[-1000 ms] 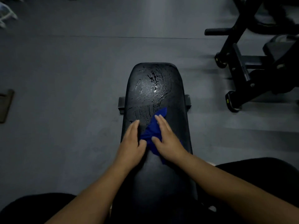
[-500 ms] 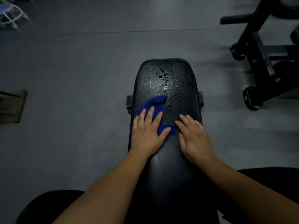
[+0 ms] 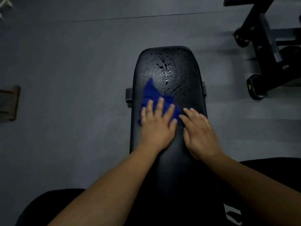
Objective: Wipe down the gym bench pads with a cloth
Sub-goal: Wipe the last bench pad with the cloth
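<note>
The grey floor [image 3: 65, 62] is spreading out all around. A black gym machine [image 3: 268, 46] is standing on it, well off to the right of the fingers and farther away. The long black bench pad [image 3: 172, 163] is lying right under both hands.

The left hand [image 3: 157, 126] is pressing down flat, its fingers [image 3: 160, 105] straight and spread, not curling round anything. The right hand [image 3: 201, 134] is resting on the pad just beside it, its fingers [image 3: 190, 112] loose and nearly straight, holding nothing. I cannot tell if their tips are touching the cloth's edge.

The blue cloth [image 3: 150, 93] is lying under the left fingers and poking out past their tips. Shiny wet drops [image 3: 167, 70] are sitting on the pad just beyond the fingers.

I think the person is doing the wiping step, somewhere in the middle, because the far end is looking wet and streaky. The next move is probably calling for pushing the cloth forward over those drops, pressing evenly so it is not bunching up.

No words are showing that I can read. Small yellow marks on the machine's feet are too tiny to tell.
</note>
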{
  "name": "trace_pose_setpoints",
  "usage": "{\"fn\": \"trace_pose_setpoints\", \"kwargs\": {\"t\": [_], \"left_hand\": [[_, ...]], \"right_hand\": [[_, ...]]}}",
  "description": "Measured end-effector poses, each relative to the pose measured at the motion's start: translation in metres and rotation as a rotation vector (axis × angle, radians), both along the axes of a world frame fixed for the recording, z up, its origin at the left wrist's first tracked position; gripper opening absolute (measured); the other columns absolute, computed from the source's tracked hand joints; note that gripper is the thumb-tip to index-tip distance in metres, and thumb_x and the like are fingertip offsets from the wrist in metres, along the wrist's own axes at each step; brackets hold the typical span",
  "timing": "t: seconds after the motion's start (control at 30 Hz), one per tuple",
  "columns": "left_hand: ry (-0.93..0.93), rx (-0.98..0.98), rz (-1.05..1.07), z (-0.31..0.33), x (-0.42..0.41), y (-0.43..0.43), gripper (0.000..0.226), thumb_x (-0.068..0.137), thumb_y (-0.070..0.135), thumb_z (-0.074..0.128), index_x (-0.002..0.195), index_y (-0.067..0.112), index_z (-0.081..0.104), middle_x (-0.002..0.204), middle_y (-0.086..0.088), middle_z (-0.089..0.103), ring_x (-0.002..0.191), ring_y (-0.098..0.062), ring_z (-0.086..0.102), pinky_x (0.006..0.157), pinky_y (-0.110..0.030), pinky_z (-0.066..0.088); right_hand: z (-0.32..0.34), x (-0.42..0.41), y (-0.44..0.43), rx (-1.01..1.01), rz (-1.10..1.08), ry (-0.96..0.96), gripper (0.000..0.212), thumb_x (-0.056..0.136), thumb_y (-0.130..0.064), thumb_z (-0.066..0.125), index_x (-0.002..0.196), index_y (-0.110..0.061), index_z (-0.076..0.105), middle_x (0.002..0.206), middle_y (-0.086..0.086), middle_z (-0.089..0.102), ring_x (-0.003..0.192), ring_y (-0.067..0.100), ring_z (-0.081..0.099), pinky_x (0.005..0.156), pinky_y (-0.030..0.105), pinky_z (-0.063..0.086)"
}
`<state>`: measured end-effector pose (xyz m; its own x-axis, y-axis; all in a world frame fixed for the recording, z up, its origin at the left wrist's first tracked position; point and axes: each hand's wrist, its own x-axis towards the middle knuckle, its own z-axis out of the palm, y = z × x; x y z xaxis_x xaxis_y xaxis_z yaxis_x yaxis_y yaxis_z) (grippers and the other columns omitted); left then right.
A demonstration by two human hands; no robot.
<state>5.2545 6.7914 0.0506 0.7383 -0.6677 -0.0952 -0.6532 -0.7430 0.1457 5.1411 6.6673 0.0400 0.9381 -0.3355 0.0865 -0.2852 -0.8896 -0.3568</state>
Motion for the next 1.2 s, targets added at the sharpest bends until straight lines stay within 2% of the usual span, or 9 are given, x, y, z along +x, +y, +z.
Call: {"fn": "trace_pose_setpoints", "kwargs": {"t": [0.07, 0.13, 0.33, 0.5, 0.67, 0.87, 1.0, 1.13, 1.2], "left_hand": [[-0.031, -0.023, -0.252, -0.002, -0.02, 0.033, 0.059, 0.097, 0.053, 0.033, 0.153, 0.033, 0.037, 0.165, -0.001, 0.022, 0.151, -0.034, 0.018, 0.12, -0.055, 0.019], [-0.028, -0.035, -0.289, -0.003, -0.004, 0.063, 0.06, 0.097, 0.054, 0.035, 0.152, 0.032, 0.038, 0.164, 0.001, 0.027, 0.15, -0.03, 0.023, 0.119, -0.053, 0.025], [0.007, 0.03, 0.172, 0.001, 0.046, -0.018, 0.06, 0.1, 0.053, 0.025, 0.157, 0.034, 0.022, 0.168, -0.001, 0.01, 0.153, -0.033, 0.005, 0.122, -0.051, 0.004], [-0.032, -0.001, -0.376, 0.0, 0.022, 0.042, 0.06, 0.095, 0.054, 0.035, 0.152, 0.034, 0.039, 0.163, 0.002, 0.028, 0.15, -0.028, 0.026, 0.12, -0.05, 0.023], [-0.028, 0.066, 0.023, 0.003, 0.074, -0.009, 0.071, 0.091, 0.065, 0.02, 0.156, 0.035, 0.028, 0.166, 0.0, 0.017, 0.152, -0.031, 0.012, 0.121, -0.052, 0.009], [0.207, -0.133, -0.315, 0.022, 0.032, 0.001, 0.074, 0.089, 0.055, 0.031, 0.159, 0.034, 0.016, 0.167, 0.01, 0.006, 0.154, -0.012, 0.003, 0.125, -0.039, 0.001], [0.115, -0.191, -0.061, 0.019, 0.057, 0.015, 0.067, 0.096, 0.052, 0.024, 0.159, 0.029, 0.018, 0.167, 0.008, 0.006, 0.153, -0.011, 0.0, 0.125, -0.039, 0.001], [0.093, -0.181, 0.003, 0.002, 0.055, 0.014, 0.065, 0.099, 0.048, 0.019, 0.157, 0.02, 0.025, 0.166, 0.002, 0.02, 0.153, -0.015, 0.011, 0.125, -0.038, 0.005], [0.093, -0.235, -0.004, -0.002, 0.057, 0.017, 0.066, 0.097, 0.046, 0.019, 0.156, 0.018, 0.03, 0.164, 0.001, 0.025, 0.151, -0.016, 0.019, 0.125, -0.037, 0.007]], "right_hand": [[0.002, -0.001, 0.001, 0.014, -0.013, 0.005, 0.05, 0.089, -0.024, 0.04, 0.135, -0.011, 0.056, 0.15, 0.009, 0.047, 0.141, 0.028, 0.039, 0.117, 0.044, 0.026], [0.004, 0.0, 0.001, 0.002, -0.018, 0.006, 0.05, 0.089, -0.025, 0.04, 0.135, -0.012, 0.057, 0.15, 0.007, 0.046, 0.141, 0.027, 0.038, 0.117, 0.042, 0.025], [0.002, 0.0, 0.001, 0.028, -0.022, -0.001, 0.049, 0.089, -0.023, 0.04, 0.134, -0.015, 0.057, 0.151, 0.005, 0.044, 0.143, 0.024, 0.036, 0.118, 0.044, 0.026], [0.004, -0.001, 0.0, 0.035, -0.007, 0.012, 0.05, 0.089, -0.026, 0.04, 0.135, -0.015, 0.056, 0.151, 0.005, 0.045, 0.143, 0.023, 0.036, 0.119, 0.042, 0.026], [0.0, 0.0, -0.001, 0.032, -0.017, -0.017, 0.048, 0.088, -0.023, 0.044, 0.134, -0.016, 0.057, 0.151, 0.003, 0.045, 0.143, 0.022, 0.035, 0.118, 0.043, 0.026], [0.004, -0.002, -0.002, 0.05, -0.023, 0.013, 0.049, 0.087, -0.027, 0.043, 0.133, -0.016, 0.056, 0.146, 0.005, 0.049, 0.141, 0.02, 0.037, 0.119, 0.04, 0.024], [0.009, -0.001, 0.001, 0.052, -0.025, 0.048, 0.045, 0.089, -0.023, 0.05, 0.133, -0.017, 0.057, 0.144, 0.004, 0.051, 0.137, 0.022, 0.042, 0.117, 0.041, 0.03], [0.043, 0.028, -0.01, 0.208, -0.225, -0.071, 0.023, 0.09, -0.013, 0.054, 0.112, -0.017, 0.06, 0.112, 0.001, 0.058, 0.102, 0.021, 0.056, 0.083, 0.031, 0.044], [0.049, 0.065, -0.021, 0.086, -0.231, -0.137, 0.034, 0.091, -0.021, 0.054, 0.124, -0.015, 0.058, 0.124, 0.007, 0.056, 0.113, 0.026, 0.053, 0.091, 0.039, 0.046]]}}
